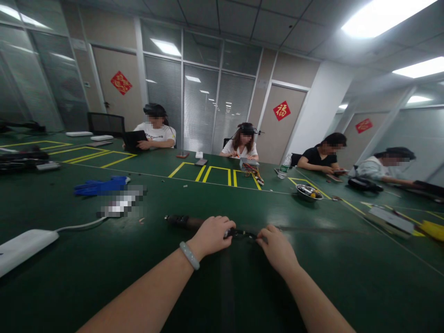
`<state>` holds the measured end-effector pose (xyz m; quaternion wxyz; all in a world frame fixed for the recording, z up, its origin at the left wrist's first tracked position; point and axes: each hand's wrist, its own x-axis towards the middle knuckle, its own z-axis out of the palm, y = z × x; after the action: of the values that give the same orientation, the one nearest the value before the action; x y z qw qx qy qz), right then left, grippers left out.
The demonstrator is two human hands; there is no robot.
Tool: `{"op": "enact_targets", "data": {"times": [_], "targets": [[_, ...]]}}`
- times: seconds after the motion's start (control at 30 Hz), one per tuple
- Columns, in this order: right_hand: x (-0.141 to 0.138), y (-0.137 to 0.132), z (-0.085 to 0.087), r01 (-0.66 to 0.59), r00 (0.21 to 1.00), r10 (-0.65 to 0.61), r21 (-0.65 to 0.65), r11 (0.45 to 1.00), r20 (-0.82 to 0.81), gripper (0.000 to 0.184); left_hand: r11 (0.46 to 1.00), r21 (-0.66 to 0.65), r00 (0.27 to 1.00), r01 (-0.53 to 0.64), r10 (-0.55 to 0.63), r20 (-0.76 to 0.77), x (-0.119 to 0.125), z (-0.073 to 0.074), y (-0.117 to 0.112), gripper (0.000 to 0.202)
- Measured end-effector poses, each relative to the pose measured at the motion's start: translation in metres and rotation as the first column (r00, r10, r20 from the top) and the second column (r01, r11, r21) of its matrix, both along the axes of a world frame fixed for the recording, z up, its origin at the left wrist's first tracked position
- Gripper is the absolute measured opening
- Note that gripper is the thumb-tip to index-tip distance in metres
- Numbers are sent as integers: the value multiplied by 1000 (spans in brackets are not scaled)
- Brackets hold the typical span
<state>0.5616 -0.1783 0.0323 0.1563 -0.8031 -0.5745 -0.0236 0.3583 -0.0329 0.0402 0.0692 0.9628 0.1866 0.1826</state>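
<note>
Both of my hands rest on the green table in front of me. My left hand (211, 235), with a pale bracelet on its wrist, is closed around a small dark object (243, 233) that I cannot name. My right hand (275, 245) pinches the other end of the same object. A dark rod-like tool (182, 220) lies on the table just left of my left hand, partly hidden behind it.
Blue gloves (100, 186) and a white power strip (24, 245) lie to the left. A metal bowl (308, 192) and a water bottle (285, 166) stand at the right. Several people sit at the far side of the table (104, 277) with a wired grey box (249, 164).
</note>
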Motion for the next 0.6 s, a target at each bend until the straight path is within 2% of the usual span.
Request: {"op": "enact_targets", "data": {"times": [0.13, 0.27, 0.37, 0.47, 0.6], "targets": [[1, 4, -1, -2, 988, 8, 41, 999, -152, 14, 999, 27, 1000, -19, 19, -10, 2, -1, -4, 22], [-7, 6, -4, -1, 982, 15, 73, 997, -189, 13, 998, 48, 1000, -28, 28, 5, 5, -3, -4, 23], [-16, 7, -3, -7, 994, 21, 130, 991, -107, 13, 998, 45, 999, -32, 31, 26, 7, -5, -4, 19], [-25, 8, -1, -48, 998, 39, 175, 983, 55, 15, 999, 34, 999, -26, 25, 41, 8, -6, -4, 16], [-32, 11, -2, -104, 981, 78, 143, 984, 178, 15, 999, 39, 999, -8, 6, 49, 8, -6, -6, 14]]}}
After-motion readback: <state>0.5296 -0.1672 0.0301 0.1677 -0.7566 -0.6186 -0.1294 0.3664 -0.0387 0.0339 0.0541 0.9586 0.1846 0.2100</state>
